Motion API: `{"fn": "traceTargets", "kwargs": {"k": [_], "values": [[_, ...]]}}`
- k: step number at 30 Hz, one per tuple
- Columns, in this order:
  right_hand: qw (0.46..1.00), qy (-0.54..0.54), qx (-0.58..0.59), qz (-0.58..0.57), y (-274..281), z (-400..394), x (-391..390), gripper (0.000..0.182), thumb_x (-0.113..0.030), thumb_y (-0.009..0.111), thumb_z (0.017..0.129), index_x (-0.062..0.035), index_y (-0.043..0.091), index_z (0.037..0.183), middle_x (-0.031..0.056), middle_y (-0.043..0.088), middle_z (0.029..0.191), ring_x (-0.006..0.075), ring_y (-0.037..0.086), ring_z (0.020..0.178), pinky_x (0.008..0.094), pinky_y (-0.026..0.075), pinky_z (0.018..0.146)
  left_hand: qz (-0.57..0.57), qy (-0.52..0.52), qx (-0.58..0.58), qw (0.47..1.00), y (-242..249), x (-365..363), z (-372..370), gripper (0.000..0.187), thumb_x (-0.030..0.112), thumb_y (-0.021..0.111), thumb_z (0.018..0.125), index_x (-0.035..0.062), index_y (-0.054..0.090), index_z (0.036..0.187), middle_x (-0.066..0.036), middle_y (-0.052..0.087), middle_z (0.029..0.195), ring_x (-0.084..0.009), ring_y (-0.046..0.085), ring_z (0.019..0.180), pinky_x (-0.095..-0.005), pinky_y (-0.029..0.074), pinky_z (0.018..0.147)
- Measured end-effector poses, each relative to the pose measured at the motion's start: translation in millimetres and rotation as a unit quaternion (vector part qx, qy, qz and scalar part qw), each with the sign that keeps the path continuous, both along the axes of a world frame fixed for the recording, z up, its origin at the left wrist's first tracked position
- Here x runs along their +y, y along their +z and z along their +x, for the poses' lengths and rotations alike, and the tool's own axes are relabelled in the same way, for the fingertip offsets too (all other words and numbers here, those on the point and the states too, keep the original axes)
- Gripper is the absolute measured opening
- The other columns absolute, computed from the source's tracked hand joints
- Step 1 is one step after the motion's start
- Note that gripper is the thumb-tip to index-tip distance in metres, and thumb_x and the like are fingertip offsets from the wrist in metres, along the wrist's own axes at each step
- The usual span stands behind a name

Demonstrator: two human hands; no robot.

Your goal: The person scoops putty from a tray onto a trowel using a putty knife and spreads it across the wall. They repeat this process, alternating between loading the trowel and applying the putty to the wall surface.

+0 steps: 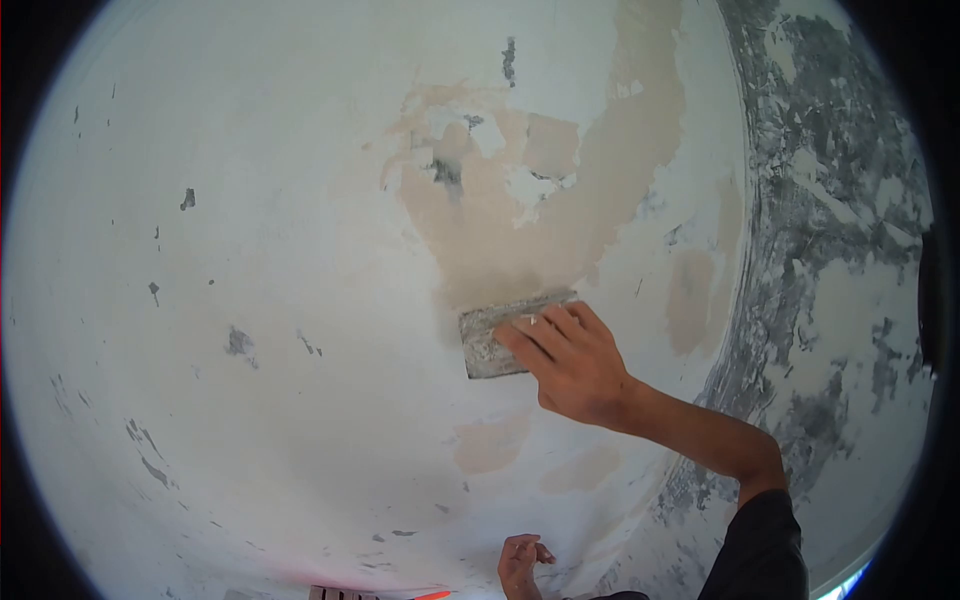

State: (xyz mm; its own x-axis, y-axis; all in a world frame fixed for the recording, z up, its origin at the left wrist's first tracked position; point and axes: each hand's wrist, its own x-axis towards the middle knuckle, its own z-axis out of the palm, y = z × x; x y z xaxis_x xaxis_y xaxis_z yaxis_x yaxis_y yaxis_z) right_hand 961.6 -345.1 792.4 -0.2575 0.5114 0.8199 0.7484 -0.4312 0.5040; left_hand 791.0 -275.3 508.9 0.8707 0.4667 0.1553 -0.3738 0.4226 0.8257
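My right hand point(570, 360) presses a grey putty knife point(490, 335) flat against the white wall point(300, 250), fingers spread over the blade. The blade's upper edge sits at the lower end of a beige patch of fresh filler point(520, 220). My left hand point(522, 566) is low at the bottom of the view, fingers curled loosely, close to the wall; I cannot tell whether it holds anything.
The wall has small grey chips and scuffs across its left part. Smaller beige patches point(490, 445) lie below the knife. At the right stands a wall corner with heavily peeled grey surface point(830, 250). An orange-red object point(430, 595) shows at the bottom edge.
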Motion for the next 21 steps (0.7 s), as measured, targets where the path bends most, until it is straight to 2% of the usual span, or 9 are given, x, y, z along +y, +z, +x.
{"fn": "traceTargets", "kwargs": {"k": [2,4,5,7,8,11,13,17,21], "values": [[0.999,0.012,0.029,-0.014,-30,-10,-4,0.040,0.009,0.063,0.071,-0.0014,0.066,0.110,0.0080,0.062,0.097,0.0237,0.055,0.084,0.0355,0.042,0.073,0.012,0.013,-0.002,1.000,-2,3,0,0.025,0.022,0.055,0.103,-0.0001,0.061,0.112,-0.006,0.060,0.082,-0.0153,0.057,0.076,-0.0318,0.049,0.072],[0.986,0.029,0.131,-0.100,-50,-17,-13,0.046,0.006,0.069,0.069,-0.0021,0.064,0.113,0.0075,0.059,0.097,0.0227,0.056,0.087,0.0356,0.044,0.074,0.026,0.021,0.017,0.999,4,4,-2,0.024,0.022,0.055,0.103,0.0000,0.061,0.112,-0.006,0.060,0.082,-0.0153,0.057,0.076,-0.0319,0.049,0.072],[0.986,0.029,0.131,-0.097,-51,-19,-16,0.046,0.006,0.069,0.069,-0.0021,0.064,0.113,0.0075,0.059,0.097,0.0227,0.056,0.087,0.0356,0.044,0.074,0.041,0.028,0.034,0.998,6,6,-3,0.024,0.021,0.055,0.103,0.0000,0.061,0.112,-0.006,0.060,0.082,-0.0153,0.057,0.076,-0.0320,0.049,0.072],[0.953,0.143,0.268,0.007,-46,-27,-25,0.047,0.008,0.072,0.067,-0.0023,0.065,0.112,0.0085,0.059,0.093,0.0236,0.057,0.079,0.0356,0.046,0.068,0.037,0.028,0.030,0.998,2,10,0,0.023,0.021,0.055,0.103,0.0001,0.061,0.112,-0.005,0.060,0.081,-0.0153,0.057,0.076,-0.0320,0.049,0.072],[0.953,0.142,0.268,0.008,-39,-31,-27,0.047,0.008,0.072,0.067,-0.0023,0.065,0.112,0.0085,0.059,0.093,0.0236,0.057,0.079,0.0356,0.046,0.068,0.030,0.028,0.027,0.999,0,11,1,0.023,0.021,0.055,0.103,0.0001,0.061,0.112,-0.005,0.060,0.081,-0.0153,0.057,0.076,-0.0320,0.049,0.072],[0.946,0.165,0.252,0.123,-9,-28,-26,0.047,0.010,0.074,0.064,-0.0023,0.067,0.110,0.0092,0.058,0.089,0.0241,0.056,0.072,0.0353,0.046,0.062,0.029,0.023,0.018,0.999,0,8,4,0.022,0.020,0.055,0.104,0.0003,0.061,0.111,-0.005,0.060,0.082,-0.0153,0.057,0.076,-0.0321,0.049,0.071],[0.969,0.129,0.115,0.177,5,-18,-17,0.045,0.009,0.074,0.064,-0.0021,0.068,0.107,0.0080,0.057,0.085,0.0230,0.054,0.069,0.0347,0.044,0.059,0.037,0.023,0.026,0.999,4,5,4,0.022,0.020,0.055,0.104,0.0006,0.061,0.111,-0.005,0.060,0.082,-0.0152,0.057,0.076,-0.0321,0.049,0.071],[0.983,0.086,0.048,0.158,2,3,11,0.044,0.010,0.069,0.065,-0.0025,0.069,0.107,0.0042,0.054,0.081,0.0196,0.051,0.070,0.0319,0.040,0.060,0.026,0.021,0.019,0.999,2,0,2,0.021,0.020,0.055,0.103,0.0012,0.061,0.111,-0.005,0.060,0.082,-0.0150,0.057,0.076,-0.0321,0.049,0.071],[0.982,0.084,0.020,0.168,-30,6,28,0.042,0.008,0.072,0.063,-0.0037,0.073,0.104,0.0038,0.050,0.074,0.0185,0.048,0.065,0.0312,0.039,0.057,0.037,0.024,0.001,0.999,-6,5,2,0.020,0.019,0.055,0.103,0.0011,0.061,0.110,-0.005,0.059,0.082,-0.0149,0.057,0.076,-0.0316,0.049,0.071]]}}
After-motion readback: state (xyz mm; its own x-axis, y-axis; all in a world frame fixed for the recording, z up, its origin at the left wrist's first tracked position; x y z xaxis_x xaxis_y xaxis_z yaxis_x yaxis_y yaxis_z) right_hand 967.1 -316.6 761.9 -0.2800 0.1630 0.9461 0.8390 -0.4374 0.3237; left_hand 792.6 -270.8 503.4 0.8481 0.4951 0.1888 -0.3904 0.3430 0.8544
